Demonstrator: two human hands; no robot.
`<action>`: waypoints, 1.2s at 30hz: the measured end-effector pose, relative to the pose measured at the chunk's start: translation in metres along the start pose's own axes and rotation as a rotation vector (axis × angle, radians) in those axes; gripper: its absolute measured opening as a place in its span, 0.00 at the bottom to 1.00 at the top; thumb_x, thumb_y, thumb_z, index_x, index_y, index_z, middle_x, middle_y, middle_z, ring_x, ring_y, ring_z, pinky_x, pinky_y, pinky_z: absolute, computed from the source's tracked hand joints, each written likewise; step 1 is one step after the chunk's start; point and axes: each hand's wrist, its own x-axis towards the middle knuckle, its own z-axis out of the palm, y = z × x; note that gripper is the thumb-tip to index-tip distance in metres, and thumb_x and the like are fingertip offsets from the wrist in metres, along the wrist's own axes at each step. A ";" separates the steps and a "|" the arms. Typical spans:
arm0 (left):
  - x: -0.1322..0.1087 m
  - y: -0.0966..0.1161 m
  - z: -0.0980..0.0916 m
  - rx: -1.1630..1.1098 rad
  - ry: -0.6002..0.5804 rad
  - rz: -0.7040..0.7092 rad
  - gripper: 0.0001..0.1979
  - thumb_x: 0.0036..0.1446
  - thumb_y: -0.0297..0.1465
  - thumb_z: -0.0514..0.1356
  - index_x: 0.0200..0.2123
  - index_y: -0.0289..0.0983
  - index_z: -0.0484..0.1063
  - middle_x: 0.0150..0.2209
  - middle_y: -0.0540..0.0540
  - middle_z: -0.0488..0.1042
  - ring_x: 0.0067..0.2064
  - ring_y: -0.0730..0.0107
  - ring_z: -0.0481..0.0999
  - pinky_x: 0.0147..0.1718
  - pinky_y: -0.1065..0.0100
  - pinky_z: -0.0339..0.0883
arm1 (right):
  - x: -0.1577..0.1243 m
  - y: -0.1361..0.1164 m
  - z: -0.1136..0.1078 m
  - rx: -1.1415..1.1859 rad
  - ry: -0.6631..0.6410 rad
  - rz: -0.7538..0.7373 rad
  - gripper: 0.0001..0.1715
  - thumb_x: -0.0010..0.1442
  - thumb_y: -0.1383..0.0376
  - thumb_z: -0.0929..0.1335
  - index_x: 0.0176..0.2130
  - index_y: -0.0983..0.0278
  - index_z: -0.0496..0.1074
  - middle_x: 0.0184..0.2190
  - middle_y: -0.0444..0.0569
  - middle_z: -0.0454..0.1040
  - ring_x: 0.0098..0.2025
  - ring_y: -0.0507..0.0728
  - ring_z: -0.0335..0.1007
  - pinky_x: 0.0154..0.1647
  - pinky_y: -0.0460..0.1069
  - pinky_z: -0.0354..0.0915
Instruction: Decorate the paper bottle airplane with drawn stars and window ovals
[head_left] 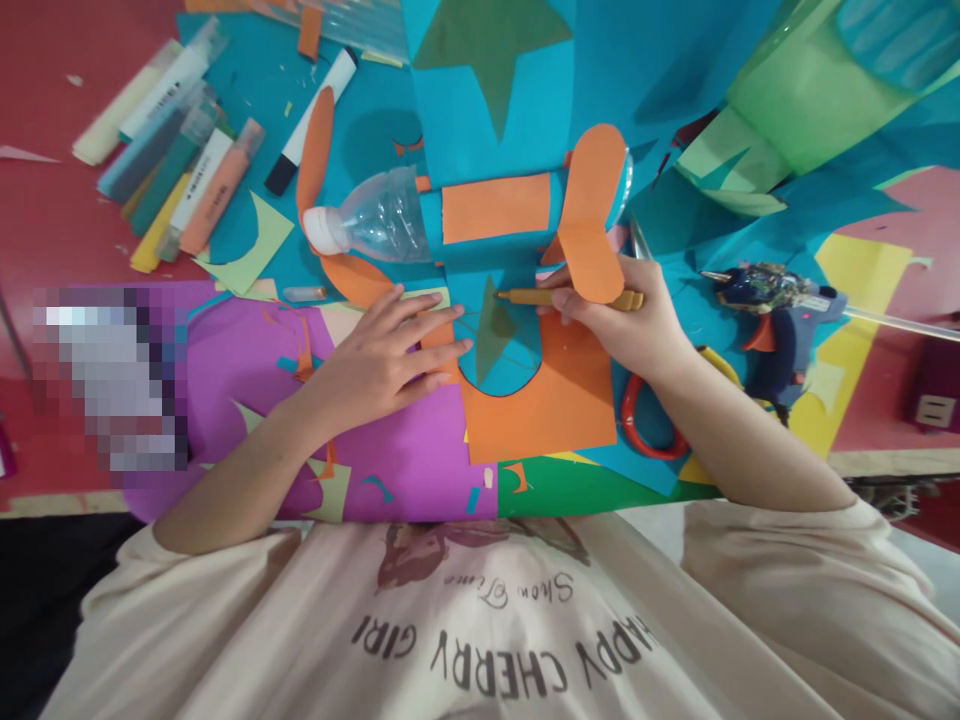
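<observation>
My right hand (634, 315) grips a mustard-yellow marker (525, 297). Its tip points left, at a dark green pointed shape (493, 340) on a round-ended piece of blue paper (523, 372). Under that lies a sheet of orange paper (544, 430). Flat against the paper's left side, my left hand (386, 355) has its fingers spread. Just above both hands, a clear plastic bottle (386, 215) lies sideways, wrapped in blue and orange paper. Rounded orange paper strips (596, 215) stick out at its right end, partly in front of my right hand.
Several capped markers (180, 165) lie at upper left. A pixelated object (120, 380) is at far left. On the right are a glue gun (784, 330) and red-handled scissors (652, 440). Blue paper with a green star (495, 50) stands behind the bottle. Paper scraps lie around.
</observation>
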 end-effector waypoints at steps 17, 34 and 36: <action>-0.002 -0.002 0.001 -0.003 -0.046 -0.029 0.14 0.70 0.35 0.54 0.56 0.44 0.70 0.63 0.42 0.69 0.65 0.52 0.66 0.63 0.39 0.62 | 0.000 0.002 -0.002 -0.004 -0.006 0.003 0.11 0.57 0.53 0.72 0.31 0.56 0.76 0.31 0.45 0.80 0.32 0.57 0.78 0.34 0.56 0.79; -0.001 0.000 0.002 -0.013 0.002 -0.013 0.14 0.72 0.34 0.51 0.54 0.41 0.72 0.61 0.39 0.70 0.64 0.50 0.68 0.62 0.40 0.63 | -0.001 0.006 -0.003 0.005 -0.065 0.025 0.09 0.59 0.56 0.71 0.30 0.57 0.74 0.32 0.45 0.79 0.39 0.60 0.78 0.41 0.60 0.79; -0.002 -0.001 0.002 -0.013 -0.004 -0.016 0.14 0.72 0.35 0.51 0.54 0.41 0.72 0.62 0.40 0.70 0.64 0.50 0.67 0.62 0.40 0.62 | -0.002 0.006 -0.002 -0.007 -0.057 0.020 0.08 0.58 0.58 0.72 0.29 0.57 0.74 0.33 0.46 0.79 0.40 0.60 0.78 0.44 0.61 0.78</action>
